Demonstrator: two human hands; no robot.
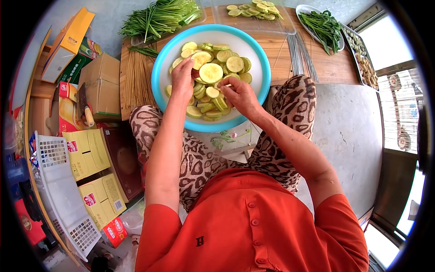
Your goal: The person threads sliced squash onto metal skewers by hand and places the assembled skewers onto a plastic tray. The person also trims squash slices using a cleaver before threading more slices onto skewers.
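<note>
A large white basin with a turquoise rim (158,54) is full of round zucchini slices (234,64). Over its left side, my left hand (183,78) is closed on a zucchini slice (201,59), gripped at its left edge. Another wide slice (211,73) lies just right of those fingers, facing up. My right hand (241,94) is over the basin's lower right, thumb and fingertips pinched together close above the pile. What sits in that pinch I cannot tell.
Bamboo skewers (137,79) lie left of the basin and metal skewers (301,52) right of it. Behind are green chives (158,20), a clear tray (285,22) of zucchini slices and a plate of leafy greens (321,28). Boxes (100,84) stand at left.
</note>
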